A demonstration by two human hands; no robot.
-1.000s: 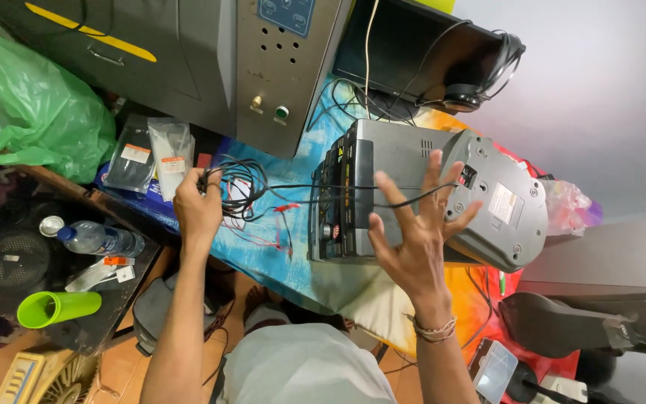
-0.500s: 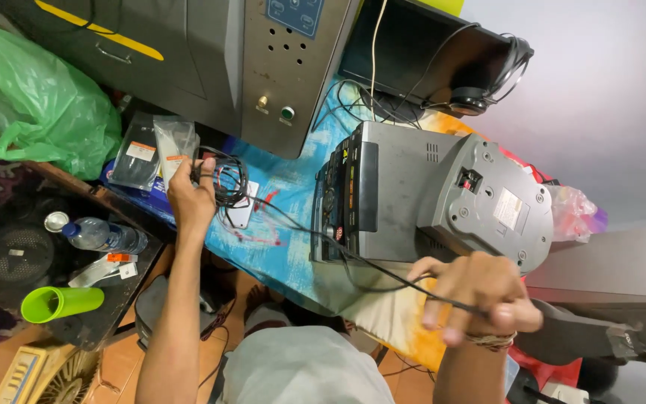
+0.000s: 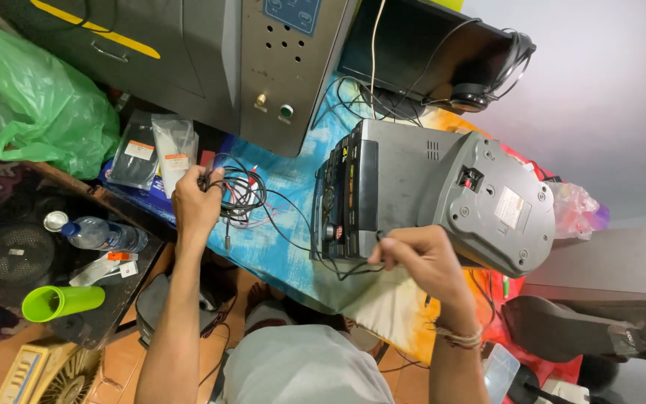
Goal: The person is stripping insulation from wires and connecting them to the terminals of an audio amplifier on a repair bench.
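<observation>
Left hand (image 3: 196, 200) clenched on a coiled bundle of thin black cable (image 3: 242, 196) lying on the blue patterned tablecloth (image 3: 293, 179). Right hand (image 3: 416, 258) pinches the same cable's free run, at four o'clock from the coil. Grey plastic stereo unit (image 3: 443, 191) sits just beyond the right hand, at twelve o'clock. Green plastic bag (image 3: 39, 105) far at ten o'clock.

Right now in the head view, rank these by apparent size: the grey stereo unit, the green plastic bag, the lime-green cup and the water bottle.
1. grey stereo unit
2. green plastic bag
3. and 4. lime-green cup and water bottle: they look alike in size, so I will not rank them.
</observation>
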